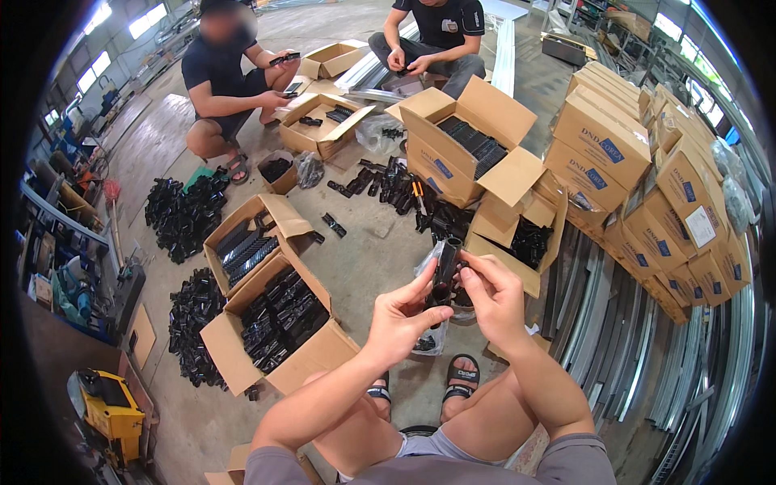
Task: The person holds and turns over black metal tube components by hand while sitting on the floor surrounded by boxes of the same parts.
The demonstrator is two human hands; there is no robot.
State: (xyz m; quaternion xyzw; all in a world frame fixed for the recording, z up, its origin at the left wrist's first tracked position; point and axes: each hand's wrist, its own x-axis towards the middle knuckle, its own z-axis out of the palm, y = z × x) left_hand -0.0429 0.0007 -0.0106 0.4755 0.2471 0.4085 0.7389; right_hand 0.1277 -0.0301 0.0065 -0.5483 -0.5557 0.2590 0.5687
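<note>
Above my knees I hold a short black plastic part (444, 268) upright between both hands. The thumb and fingers of my left hand (404, 314) grip it from the left side. From the right, my right hand (493, 289) closes its thumb and fingertips against the part; whether a smaller piece is between them is hidden. Just below my hands is a clear plastic bag (432, 339) with dark pieces in it. An open carton (331, 352) filled with similar black parts stands to the left, and another carton (554, 214) of black pieces stands to the right.
Loose black parts lie in piles (182, 214) on the left and across the middle floor (396, 186). Two people (226, 81) crouch or sit beyond, handling parts. Stacked closed cartons (602, 149) and long metal profiles (622, 323) line the right side. A yellow machine (113, 412) stands lower left.
</note>
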